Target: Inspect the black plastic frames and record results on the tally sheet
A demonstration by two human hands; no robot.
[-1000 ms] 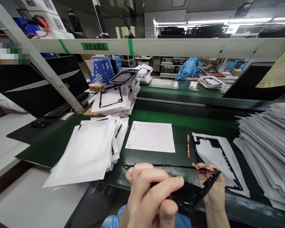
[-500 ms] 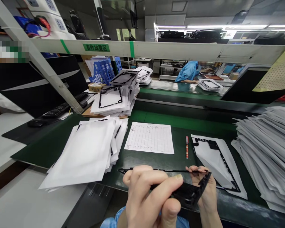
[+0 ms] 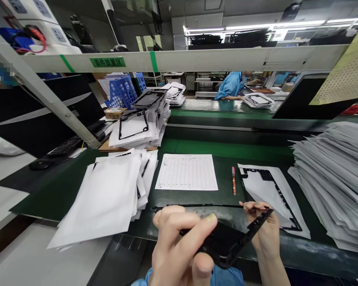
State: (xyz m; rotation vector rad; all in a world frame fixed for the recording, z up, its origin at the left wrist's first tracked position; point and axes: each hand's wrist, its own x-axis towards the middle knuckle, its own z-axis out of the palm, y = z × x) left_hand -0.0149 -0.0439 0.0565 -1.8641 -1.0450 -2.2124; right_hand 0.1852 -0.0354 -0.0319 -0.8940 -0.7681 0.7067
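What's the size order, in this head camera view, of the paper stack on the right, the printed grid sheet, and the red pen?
Largest to smallest: the paper stack, the printed grid sheet, the red pen.

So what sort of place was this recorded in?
Most likely a factory production line: a black frame in hand, stacks of similar frames on white sheets, a printed log sheet on a long green workbench, and a co-worker in a blue smock at the next bench.
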